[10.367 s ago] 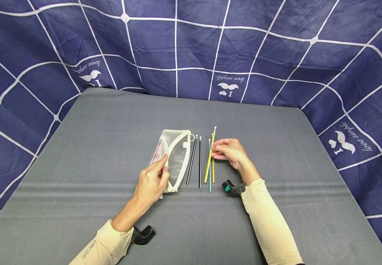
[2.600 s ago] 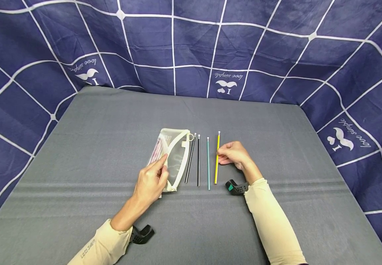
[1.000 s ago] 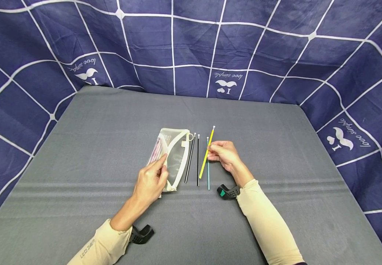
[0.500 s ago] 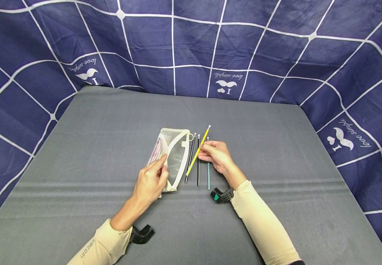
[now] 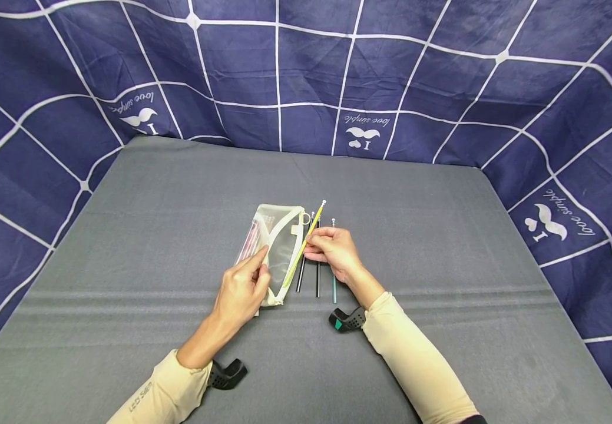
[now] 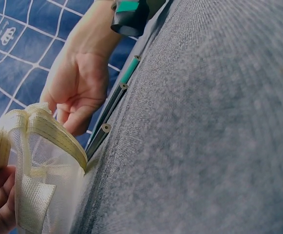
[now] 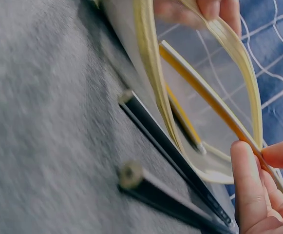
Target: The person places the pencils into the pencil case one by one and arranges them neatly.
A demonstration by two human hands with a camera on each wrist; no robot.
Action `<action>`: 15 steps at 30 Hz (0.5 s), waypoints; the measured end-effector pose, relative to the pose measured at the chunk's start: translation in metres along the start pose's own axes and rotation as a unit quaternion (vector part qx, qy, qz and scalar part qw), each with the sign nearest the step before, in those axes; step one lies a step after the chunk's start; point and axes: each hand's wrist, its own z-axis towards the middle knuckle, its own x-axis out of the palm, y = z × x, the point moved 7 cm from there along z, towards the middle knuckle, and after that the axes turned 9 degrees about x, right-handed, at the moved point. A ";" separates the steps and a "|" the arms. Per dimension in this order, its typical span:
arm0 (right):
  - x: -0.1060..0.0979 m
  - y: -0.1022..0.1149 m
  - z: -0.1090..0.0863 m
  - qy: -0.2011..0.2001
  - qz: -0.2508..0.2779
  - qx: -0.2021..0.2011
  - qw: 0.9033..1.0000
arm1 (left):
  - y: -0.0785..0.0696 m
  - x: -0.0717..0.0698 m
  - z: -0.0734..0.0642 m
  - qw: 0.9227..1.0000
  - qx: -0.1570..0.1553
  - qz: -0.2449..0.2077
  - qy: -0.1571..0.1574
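One cream sleeve [image 5: 157,390] with a black wrist device [image 5: 227,376] leads to the left hand [image 5: 242,291], which pinches the rim of a translucent zip pouch [image 5: 283,247]. The pouch lies open, midway between the left and right edges of a gray worktop [image 5: 189,200]. Inside, the right wrist view shows a yellow pencil [image 7: 182,114]. Across the pouch's right rim slants a second yellow pencil [image 5: 299,254], gripped between thumb and fingers of the right hand [image 5: 333,250], its white-tipped end toward the far edge; whether its lower end is inside is unclear. Just right of the pouch lie two black pencils [image 5: 318,282], then a teal pencil [image 5: 334,288], all partly hidden by that hand. Navy cloth [image 5: 311,70] with white lines rises behind the far edge.
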 end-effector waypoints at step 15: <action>0.026 -0.012 -0.008 0.037 -0.007 0.023 0.999 | -0.001 0.000 0.001 1.000 0.000 0.004 0.004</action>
